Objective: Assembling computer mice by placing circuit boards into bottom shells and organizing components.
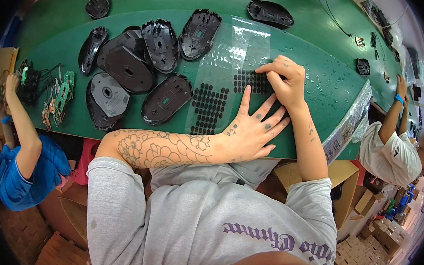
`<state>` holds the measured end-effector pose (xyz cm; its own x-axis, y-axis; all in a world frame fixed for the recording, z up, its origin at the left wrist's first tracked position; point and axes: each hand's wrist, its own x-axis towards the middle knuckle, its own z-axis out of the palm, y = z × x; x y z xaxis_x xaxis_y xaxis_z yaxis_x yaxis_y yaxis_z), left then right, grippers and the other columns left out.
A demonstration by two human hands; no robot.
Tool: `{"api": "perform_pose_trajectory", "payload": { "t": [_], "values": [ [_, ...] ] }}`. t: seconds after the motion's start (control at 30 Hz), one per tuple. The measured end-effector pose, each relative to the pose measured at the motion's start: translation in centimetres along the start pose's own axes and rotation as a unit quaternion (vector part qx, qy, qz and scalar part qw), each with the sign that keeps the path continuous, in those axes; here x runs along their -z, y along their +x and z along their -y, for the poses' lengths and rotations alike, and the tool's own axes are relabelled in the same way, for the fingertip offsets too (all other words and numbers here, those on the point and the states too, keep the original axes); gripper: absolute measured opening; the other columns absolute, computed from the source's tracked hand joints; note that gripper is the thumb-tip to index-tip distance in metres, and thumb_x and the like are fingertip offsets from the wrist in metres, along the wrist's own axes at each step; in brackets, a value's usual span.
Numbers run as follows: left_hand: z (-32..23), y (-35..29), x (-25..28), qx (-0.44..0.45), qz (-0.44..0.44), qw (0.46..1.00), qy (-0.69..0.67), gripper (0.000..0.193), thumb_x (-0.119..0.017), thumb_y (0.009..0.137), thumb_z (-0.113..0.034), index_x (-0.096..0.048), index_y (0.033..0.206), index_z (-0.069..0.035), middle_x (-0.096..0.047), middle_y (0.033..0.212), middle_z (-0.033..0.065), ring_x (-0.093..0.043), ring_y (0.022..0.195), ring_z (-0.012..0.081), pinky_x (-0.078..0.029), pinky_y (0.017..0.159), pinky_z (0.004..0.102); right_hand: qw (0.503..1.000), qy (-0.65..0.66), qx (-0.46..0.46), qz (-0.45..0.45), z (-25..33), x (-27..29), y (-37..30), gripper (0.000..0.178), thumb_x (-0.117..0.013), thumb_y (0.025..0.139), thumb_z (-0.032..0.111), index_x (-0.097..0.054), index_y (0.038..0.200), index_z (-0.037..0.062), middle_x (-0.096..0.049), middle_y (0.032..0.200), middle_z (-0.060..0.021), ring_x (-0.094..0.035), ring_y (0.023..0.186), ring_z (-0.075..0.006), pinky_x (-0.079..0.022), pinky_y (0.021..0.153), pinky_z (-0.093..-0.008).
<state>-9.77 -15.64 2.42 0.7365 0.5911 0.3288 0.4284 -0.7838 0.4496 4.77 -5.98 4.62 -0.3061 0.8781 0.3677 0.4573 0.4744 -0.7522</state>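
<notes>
My left hand (pixel 252 130) lies flat with its fingers spread. Its index fingertip rests at the lower edge of a clear sheet of small black oval stickers (pixel 250 80). Above it, my right hand (pixel 286 81) is closed, its fingertips bent down at the upper edge of the rows of black ovals. Whatever those fingertips pinch, if anything, is too small to make out. Left of my left hand lies another clear sheet with black ovals (pixel 209 108). A black computer mouse shell (pixel 167 100) sits beside that sheet.
Several more black mouse shells (pixel 160 45) pile up on the green table (pixel 318 116), one with a grey plate (pixel 109 94). Green circuit boards (pixel 64 93) lie far left. A plastic-wrapped bundle (pixel 344 125) sits at the right edge. Co-workers (pixel 25 162) (pixel 395 147) are on both sides.
</notes>
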Motion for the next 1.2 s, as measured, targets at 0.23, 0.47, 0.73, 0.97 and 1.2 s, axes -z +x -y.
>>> {"api": "perform_pose_trajectory", "payload": {
  "t": [0.23, 0.47, 0.73, 0.97, 1.2],
  "values": [
    [-0.1, 0.1, 0.0, 0.000, 0.002, 1.000, -0.002, 0.068, -0.058, 0.089, -0.045, -0.044, 0.147, -0.012, -0.037, 0.151, 0.0182, -0.023, 0.144, 0.0451, -0.002, 0.103, 0.0833, 1.000, -0.004, 0.010, 0.012, -1.0, 0.4, -0.2, 0.021, -0.056, 0.067, -0.004, -0.074, 0.073, 0.0043, -0.061, 0.061, -0.0040, -0.047, 0.057, -0.0156, -0.040, 0.053, -0.0254],
    [0.1, 0.1, 0.0, 0.001, -0.002, 1.000, 0.002, 0.069, -0.058, 0.088, -0.045, -0.043, 0.147, -0.012, -0.037, 0.151, 0.0185, -0.023, 0.144, 0.0450, -0.002, 0.103, 0.0834, 0.999, -0.003, -0.041, -0.008, -0.5, 0.6, 0.0, 0.021, -0.055, 0.067, -0.004, -0.074, 0.072, 0.0037, -0.060, 0.061, -0.0036, -0.046, 0.055, -0.0140, -0.038, 0.052, -0.0256],
    [-0.2, 0.2, 0.1, -0.003, -0.011, 1.000, 0.009, 0.070, -0.061, 0.086, -0.042, -0.046, 0.145, -0.008, -0.037, 0.151, 0.0194, -0.023, 0.144, 0.0458, -0.006, 0.102, 0.0831, 0.998, 0.018, -0.041, -0.039, -0.8, 0.9, -0.1, 0.021, -0.055, 0.067, -0.003, -0.074, 0.070, 0.0029, -0.061, 0.062, -0.0041, -0.044, 0.052, -0.0137, -0.036, 0.051, -0.0256],
    [-3.6, 1.8, 3.5, -0.093, -0.021, 0.995, -0.012, 0.047, -0.068, 0.079, -0.027, -0.061, 0.117, -0.002, -0.059, 0.124, 0.0148, -0.056, 0.118, 0.0326, -0.040, 0.102, 0.0602, 0.993, 0.067, -0.073, -0.069, -1.5, 1.1, 0.5, 0.018, -0.055, 0.068, 0.000, -0.074, 0.069, 0.0021, -0.064, 0.064, -0.0048, -0.043, 0.052, -0.0139, -0.034, 0.051, -0.0253],
    [-11.9, 4.0, 11.9, -0.079, 0.125, 0.659, -0.737, 0.027, -0.050, 0.096, -0.019, -0.064, 0.110, -0.001, -0.065, 0.101, 0.0100, -0.060, 0.090, 0.0223, -0.047, 0.084, 0.0357, 0.996, 0.044, -0.065, -0.038, -1.4, 1.2, 0.0, 0.017, -0.057, 0.071, 0.005, -0.074, 0.069, 0.0023, -0.062, 0.062, -0.0048, -0.039, 0.050, -0.0133, -0.032, 0.050, -0.0255]
  ]
}}
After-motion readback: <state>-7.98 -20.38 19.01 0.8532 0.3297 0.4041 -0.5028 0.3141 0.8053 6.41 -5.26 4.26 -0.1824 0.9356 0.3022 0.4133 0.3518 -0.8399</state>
